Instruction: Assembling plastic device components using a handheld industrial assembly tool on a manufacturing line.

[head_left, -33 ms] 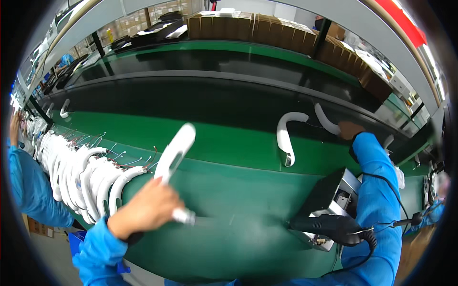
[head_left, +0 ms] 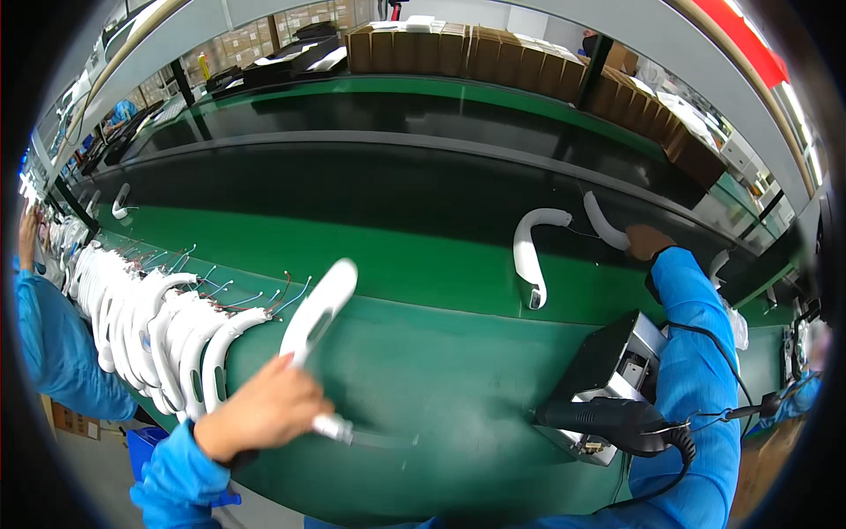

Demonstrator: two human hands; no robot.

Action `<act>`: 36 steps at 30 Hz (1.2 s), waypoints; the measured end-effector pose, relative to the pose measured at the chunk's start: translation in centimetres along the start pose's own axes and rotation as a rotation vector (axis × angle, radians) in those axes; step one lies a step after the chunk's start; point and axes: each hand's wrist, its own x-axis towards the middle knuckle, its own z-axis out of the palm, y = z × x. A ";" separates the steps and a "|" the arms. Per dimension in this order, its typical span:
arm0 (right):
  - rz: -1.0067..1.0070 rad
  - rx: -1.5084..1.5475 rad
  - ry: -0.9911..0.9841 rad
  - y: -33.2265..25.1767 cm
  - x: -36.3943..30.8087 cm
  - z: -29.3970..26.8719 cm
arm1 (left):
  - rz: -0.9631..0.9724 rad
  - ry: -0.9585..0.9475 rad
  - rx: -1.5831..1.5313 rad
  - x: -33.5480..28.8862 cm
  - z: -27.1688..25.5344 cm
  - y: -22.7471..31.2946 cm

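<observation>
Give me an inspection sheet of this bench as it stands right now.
Surface: green bench, dark conveyor belt behind.
Job's things: left hand grips a white curved part; right hand touches another curved piece; a third lies between.
Clutter: row of white parts; black box.
Fingers: left closed; right's grip unclear.
Cables: coiled cord on the black power tool.
Surroundings: cardboard boxes; a co-worker's blue sleeve.

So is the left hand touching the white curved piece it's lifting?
Touching. The head view shows the left hand wrapped around the lower end of the white curved piece, holding it above the green table.
</observation>
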 end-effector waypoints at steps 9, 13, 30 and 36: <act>-0.228 1.144 0.269 -11.5 -10.9 -10.5 | -0.137 0.095 -0.409 -3.6 -4.7 5.7; -0.460 1.461 -0.240 -17.4 -19.7 -12.8 | 0.113 0.520 -0.420 6.3 -6.6 6.8; -0.388 1.824 -0.198 -23.6 -26.7 -4.7 | -0.188 0.551 -0.585 8.7 -4.7 8.6; -0.761 2.075 0.607 -24.2 -34.5 4.7 | -0.300 0.480 -1.058 7.4 -0.3 8.7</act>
